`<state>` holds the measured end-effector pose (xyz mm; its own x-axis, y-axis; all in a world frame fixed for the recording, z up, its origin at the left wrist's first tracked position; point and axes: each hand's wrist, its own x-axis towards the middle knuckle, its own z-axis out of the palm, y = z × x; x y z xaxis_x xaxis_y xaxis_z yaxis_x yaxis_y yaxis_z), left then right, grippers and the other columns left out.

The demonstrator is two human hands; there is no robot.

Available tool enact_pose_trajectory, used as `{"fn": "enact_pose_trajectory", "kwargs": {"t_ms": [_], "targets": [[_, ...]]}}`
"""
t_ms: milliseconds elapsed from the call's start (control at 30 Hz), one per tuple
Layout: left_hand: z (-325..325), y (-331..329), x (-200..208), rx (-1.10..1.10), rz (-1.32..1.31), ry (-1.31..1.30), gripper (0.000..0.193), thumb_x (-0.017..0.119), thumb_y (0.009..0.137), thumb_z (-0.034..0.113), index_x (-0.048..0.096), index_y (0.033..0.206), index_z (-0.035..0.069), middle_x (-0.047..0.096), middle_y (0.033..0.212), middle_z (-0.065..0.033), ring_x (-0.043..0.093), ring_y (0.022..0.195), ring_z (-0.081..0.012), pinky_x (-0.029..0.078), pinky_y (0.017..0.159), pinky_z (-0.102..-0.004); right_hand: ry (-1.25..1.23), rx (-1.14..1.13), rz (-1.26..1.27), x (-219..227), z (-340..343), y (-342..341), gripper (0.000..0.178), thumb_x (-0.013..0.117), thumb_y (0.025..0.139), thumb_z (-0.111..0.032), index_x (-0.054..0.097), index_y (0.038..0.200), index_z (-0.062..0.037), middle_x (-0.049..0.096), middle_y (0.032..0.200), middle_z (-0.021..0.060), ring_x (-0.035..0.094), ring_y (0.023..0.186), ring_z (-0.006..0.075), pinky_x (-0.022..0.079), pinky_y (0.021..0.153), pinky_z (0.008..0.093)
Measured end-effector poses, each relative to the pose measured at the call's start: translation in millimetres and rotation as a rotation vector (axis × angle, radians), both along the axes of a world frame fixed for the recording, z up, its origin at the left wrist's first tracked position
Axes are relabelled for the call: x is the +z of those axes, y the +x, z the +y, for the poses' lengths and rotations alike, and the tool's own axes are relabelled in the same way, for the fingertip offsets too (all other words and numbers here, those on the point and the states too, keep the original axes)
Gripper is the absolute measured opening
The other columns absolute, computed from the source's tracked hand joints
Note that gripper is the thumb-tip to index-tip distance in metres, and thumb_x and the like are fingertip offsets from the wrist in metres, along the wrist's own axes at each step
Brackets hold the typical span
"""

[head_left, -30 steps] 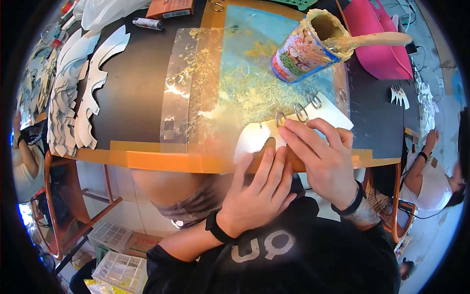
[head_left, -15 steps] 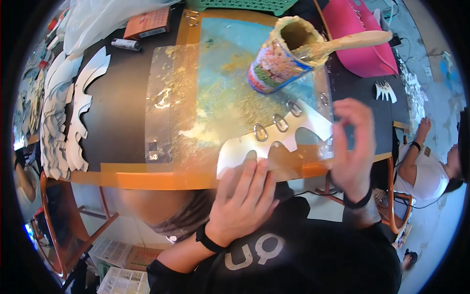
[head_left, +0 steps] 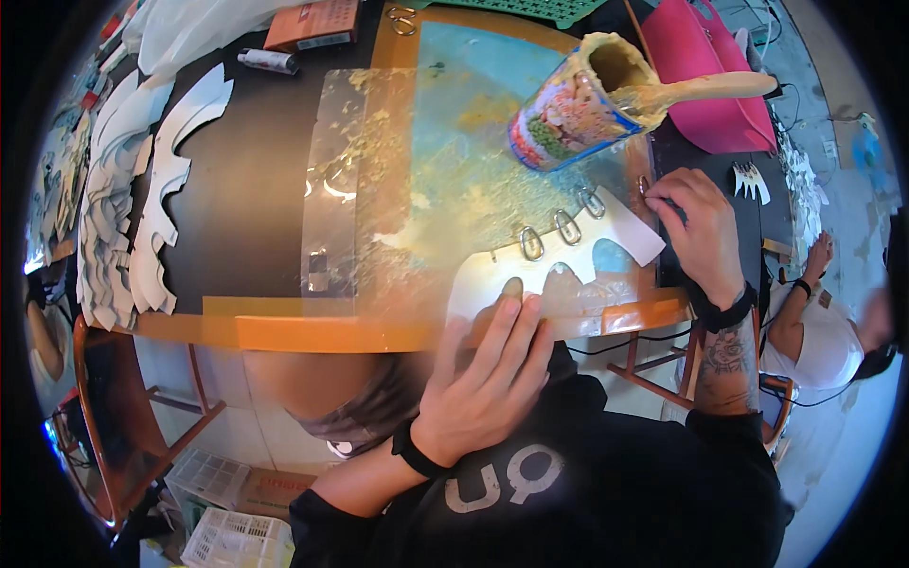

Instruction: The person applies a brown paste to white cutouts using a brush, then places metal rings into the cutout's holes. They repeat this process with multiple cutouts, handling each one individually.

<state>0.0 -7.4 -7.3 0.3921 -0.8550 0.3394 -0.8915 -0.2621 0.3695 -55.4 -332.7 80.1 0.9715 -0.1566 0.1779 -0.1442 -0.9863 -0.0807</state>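
Note:
A white scalloped strip (head_left: pixel 620 224) lies at the near edge of the table, cut-outs facing me. Three oval metal rings (head_left: pixel 567 227) stand along its far edge. My left hand (head_left: pixel 488 379) rests on the strip's near left part, fingers stretched out flat. Right of the strip, my right hand (head_left: pixel 705 227) pinches another metal ring (head_left: pixel 643 186) between thumb and forefinger, at the clear sheet's right edge. Beyond the strip stands a paste-crusted can (head_left: pixel 559 123) with a wooden stick (head_left: pixel 715 87) leaning out of it.
A glue-smeared clear sheet (head_left: pixel 379 161) covers the table's middle. On the left lie stacked white scalloped strips (head_left: pixel 114 199), a marker-like tube (head_left: pixel 268 62) and an orange box (head_left: pixel 312 24). A pink bin (head_left: pixel 705 66) stands at the far right. A person (head_left: pixel 805 322) sits beyond the right side.
My right hand has come down from above the strip's right end and closed on the loose ring. The view has shifted slightly; my left hand stays on the strip.

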Motion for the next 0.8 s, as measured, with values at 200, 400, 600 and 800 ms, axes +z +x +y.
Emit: {"fn": "enact_pose_trajectory", "kwargs": {"t_ms": [200,400,600,800], "targets": [[3.4,6.1,-4.5,0.000,-0.073,0.012,0.052,0.069,0.091,0.035,0.066,0.139,0.016,0.056,0.157,-0.0081,0.049,0.148,-0.0226,0.021,0.124,-0.0573,0.175,-0.094,-0.097,28.6,57.3,17.5,0.006,0.071,0.089,-0.003,0.066,0.093,-0.0019,0.066,0.091,0.0122,0.065,0.081,0.0335,0.052,0.071,0.0414],[0.8,8.6,-8.9,-0.004,-0.132,-0.034,0.044,0.059,0.096,0.031,0.066,0.137,0.017,0.059,0.154,-0.0073,0.051,0.146,-0.0207,0.024,0.123,-0.0534,0.375,0.085,-0.110,21.8,145.7,43.5,0.012,0.075,0.083,-0.002,0.065,0.088,-0.0043,0.064,0.085,0.0106,0.065,0.073,0.0319,0.050,0.063,0.0400],[3.1,11.5,-19.7,-0.043,-0.176,-0.076,0.036,0.052,0.099,0.029,0.067,0.131,0.020,0.062,0.149,-0.0051,0.053,0.144,-0.0184,0.023,0.124,-0.0513,0.281,0.142,-0.089,-2.9,155.8,51.1,0.014,0.077,0.080,-0.003,0.067,0.089,-0.0051,0.064,0.083,0.0095,0.065,0.073,0.0311,0.050,0.064,0.0407],[5.6,14.7,-20.4,-0.047,-0.241,-0.049,0.051,0.044,0.103,0.032,0.059,0.148,0.013,0.055,0.157,-0.0083,0.048,0.149,-0.0209,0.023,0.124,-0.0502,0.105,0.232,-0.057,7.2,152.3,35.7,0.025,0.075,0.080,-0.007,0.075,0.106,-0.0083,0.070,0.103,0.0055,0.066,0.090,0.0275,0.047,0.075,0.0395]]}}
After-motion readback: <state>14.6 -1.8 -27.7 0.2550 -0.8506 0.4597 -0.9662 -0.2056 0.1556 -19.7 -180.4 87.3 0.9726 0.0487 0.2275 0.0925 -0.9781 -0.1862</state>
